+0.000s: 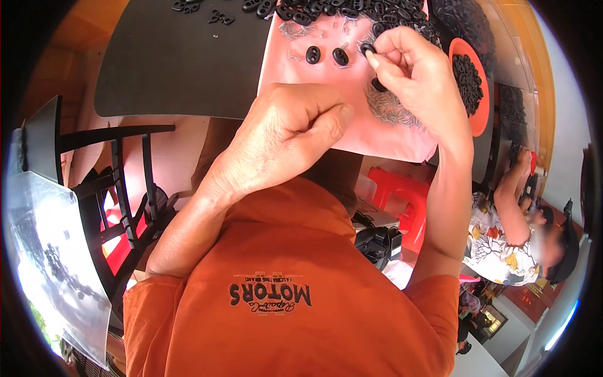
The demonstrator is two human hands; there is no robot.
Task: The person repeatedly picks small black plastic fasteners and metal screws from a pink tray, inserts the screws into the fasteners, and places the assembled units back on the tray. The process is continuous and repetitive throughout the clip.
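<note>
My right hand (418,78) pinches a small black oval cord lock (368,48) between thumb and forefinger, above a pink cloth (383,143). Closed in a loose fist, my left hand (286,135) hovers over the cloth's near left part; whatever is inside its fingers is hidden. Two black two-hole pieces, a left one (313,54) and a right one (340,57), lie apart beyond my fists. Partly covered by my right hand is another black piece (378,84), beside a heap of small metal springs (391,108).
A large pile of black cord locks (352,7) spreads along the far side. An orange bowl (481,122) of small black parts stands at the right. Left lies a dark tabletop (182,63), with a black chair (117,163) nearer. A red stool (418,204) and another person (502,248) are at right.
</note>
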